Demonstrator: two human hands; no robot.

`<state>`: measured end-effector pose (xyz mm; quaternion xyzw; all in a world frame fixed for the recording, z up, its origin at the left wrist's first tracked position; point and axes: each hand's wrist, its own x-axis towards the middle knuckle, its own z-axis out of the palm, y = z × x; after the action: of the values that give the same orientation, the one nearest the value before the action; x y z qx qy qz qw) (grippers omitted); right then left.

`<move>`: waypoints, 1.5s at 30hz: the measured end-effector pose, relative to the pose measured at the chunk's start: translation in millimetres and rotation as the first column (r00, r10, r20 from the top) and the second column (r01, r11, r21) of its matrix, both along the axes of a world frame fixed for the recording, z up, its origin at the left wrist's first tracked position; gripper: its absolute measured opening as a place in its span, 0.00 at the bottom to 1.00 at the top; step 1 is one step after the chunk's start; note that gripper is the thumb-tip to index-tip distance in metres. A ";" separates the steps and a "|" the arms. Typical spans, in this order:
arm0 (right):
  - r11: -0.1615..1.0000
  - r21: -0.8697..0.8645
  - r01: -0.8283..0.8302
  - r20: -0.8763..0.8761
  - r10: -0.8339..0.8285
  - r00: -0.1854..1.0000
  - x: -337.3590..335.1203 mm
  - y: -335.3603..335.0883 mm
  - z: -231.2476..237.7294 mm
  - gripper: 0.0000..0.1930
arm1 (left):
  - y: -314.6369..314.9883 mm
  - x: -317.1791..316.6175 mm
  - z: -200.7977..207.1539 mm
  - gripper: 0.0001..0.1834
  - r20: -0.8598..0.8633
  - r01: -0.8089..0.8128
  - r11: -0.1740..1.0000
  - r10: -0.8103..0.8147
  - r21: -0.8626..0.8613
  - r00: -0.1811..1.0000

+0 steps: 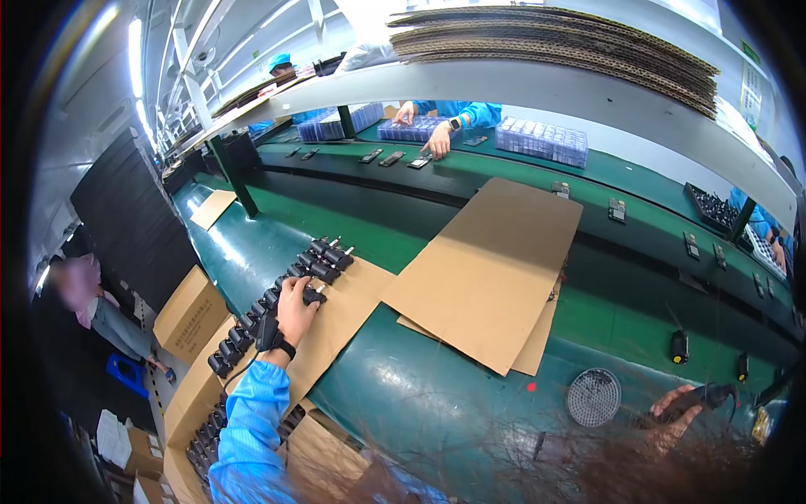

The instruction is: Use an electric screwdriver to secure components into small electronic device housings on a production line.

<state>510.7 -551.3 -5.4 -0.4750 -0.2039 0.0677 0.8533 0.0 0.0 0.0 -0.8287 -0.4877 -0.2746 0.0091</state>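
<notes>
Left hand (295, 307) is clamped down on a black adapter (313, 296) at the cardboard sheet (340, 323) edge, while right hand (676, 412), well right of it, grips another black plug (714, 395).

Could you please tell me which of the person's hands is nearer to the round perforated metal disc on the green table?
The right hand, holding a black adapter, lies just right of the round perforated disc. The left hand is far off to its left, on the row of black adapters.

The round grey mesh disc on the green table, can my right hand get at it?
Probably yes. The right hand lies just beside the round grey mesh disc, nothing between them, though its grip already holds a small black device.
</notes>
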 end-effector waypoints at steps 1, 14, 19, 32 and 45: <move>0.999 -0.020 -0.033 0.049 0.034 0.998 0.9 -1.9 5.1 0.32 | -5.9 11.6 4.8 0.34 0.034 -0.023 1.000 0.023 -0.009 0.999; 0.998 -0.046 0.046 0.122 -0.040 0.992 -18.6 17.0 13.7 0.35 | 11.2 19.6 3.1 0.29 0.071 -0.102 0.992 0.097 0.076 0.993; 0.995 0.008 -0.097 0.054 0.097 0.994 -6.4 -18.1 15.1 0.35 | -39.5 99.0 39.7 0.32 0.141 0.252 0.954 -0.275 0.162 0.951; 0.988 -0.147 0.044 0.033 -0.040 0.999 -6.2 -45.1 30.5 0.43 | -318.2 395.5 89.2 0.44 -0.195 0.847 0.381 -0.923 -0.371 0.330; 0.987 -0.158 -0.011 -0.015 0.009 1.000 -11.5 -47.8 33.9 0.42 | -320.1 407.4 54.4 0.57 -0.236 0.898 0.066 -0.971 -0.434 -0.043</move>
<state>499.2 -599.1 28.5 -0.5396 -0.1940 0.0913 0.8142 407.4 -320.1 54.4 -0.9691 0.2095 0.0440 -0.1222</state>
